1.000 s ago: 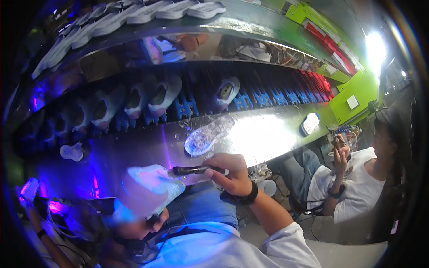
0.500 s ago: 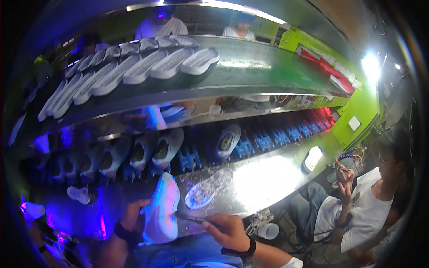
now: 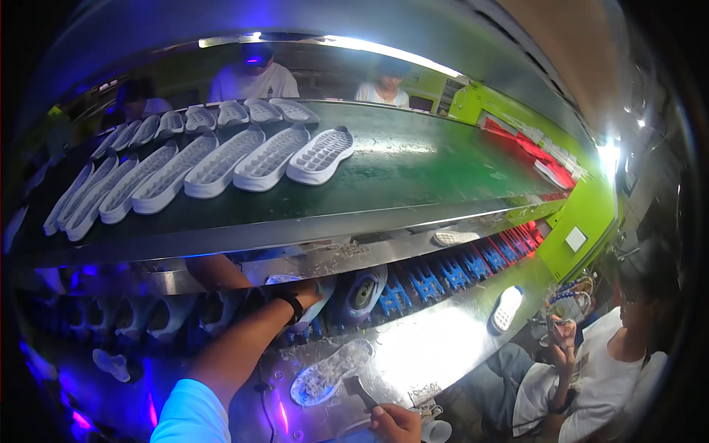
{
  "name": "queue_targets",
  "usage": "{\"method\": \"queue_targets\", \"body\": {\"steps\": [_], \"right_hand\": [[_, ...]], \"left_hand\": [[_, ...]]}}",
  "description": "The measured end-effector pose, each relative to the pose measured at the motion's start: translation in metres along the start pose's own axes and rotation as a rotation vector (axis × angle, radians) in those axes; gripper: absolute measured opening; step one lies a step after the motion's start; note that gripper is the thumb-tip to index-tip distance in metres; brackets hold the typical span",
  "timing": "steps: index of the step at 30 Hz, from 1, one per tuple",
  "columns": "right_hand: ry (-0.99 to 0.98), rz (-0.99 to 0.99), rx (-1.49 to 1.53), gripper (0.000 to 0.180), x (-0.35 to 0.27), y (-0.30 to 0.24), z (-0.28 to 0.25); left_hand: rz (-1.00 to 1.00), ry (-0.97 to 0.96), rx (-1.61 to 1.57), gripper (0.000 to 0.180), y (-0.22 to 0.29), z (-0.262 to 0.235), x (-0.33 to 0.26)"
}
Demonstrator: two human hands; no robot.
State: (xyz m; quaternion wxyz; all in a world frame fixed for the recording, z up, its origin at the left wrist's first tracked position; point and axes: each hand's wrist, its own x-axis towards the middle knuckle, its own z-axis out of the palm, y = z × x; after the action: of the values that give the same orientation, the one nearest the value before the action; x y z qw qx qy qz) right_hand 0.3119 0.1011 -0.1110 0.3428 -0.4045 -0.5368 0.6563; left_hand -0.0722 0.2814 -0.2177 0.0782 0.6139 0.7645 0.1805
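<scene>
My left arm reaches across the bench to the lower conveyor. There my left hand (image 3: 307,293), with a black band at the wrist, grips a pale shoe upper (image 3: 324,297) above a blue holder. Its fingers are mostly hidden. Just right of it, another shoe upper (image 3: 363,294) stands in the row. Near the lower edge, my right hand (image 3: 396,424) is closed around the dark handle of a flat brush (image 3: 360,393). The brush tip points up and left, close to a sole-shaped piece (image 3: 332,372) with a mottled white surface, lying on the metal bench.
White shoe soles (image 3: 266,156) line the green upper belt (image 3: 413,170). Several blue holders (image 3: 425,283) run along the lower conveyor. A white sole (image 3: 507,308) lies on the bench at right. A seated person (image 3: 591,369) is close on the right; others sit beyond the belt.
My left hand has carried the shoe upper from in front of me to the lower conveyor. The brush has come away from it, staying in my right hand. My view has tilted up.
</scene>
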Motion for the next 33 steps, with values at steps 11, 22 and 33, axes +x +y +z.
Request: {"method": "queue_targets", "body": {"steps": [11, 22, 33], "right_hand": [[0.002, -0.036, -0.126, 0.028, -0.012, 0.009, -0.004], [-0.216, -0.191, -0.142, 0.026, -0.036, -0.008, 0.022], [-0.474, 0.065, -0.247, 0.033, -0.047, 0.0, 0.077]], "left_hand": [[-0.406, -0.106, -0.002, 0.046, -0.089, -0.145, -0.066], [-0.548, 0.11, -1.659, 0.03, -0.108, -0.182, -0.275], [-0.212, 0.409, -0.525, 0.09, 0.052, -0.194, -0.43]]}}
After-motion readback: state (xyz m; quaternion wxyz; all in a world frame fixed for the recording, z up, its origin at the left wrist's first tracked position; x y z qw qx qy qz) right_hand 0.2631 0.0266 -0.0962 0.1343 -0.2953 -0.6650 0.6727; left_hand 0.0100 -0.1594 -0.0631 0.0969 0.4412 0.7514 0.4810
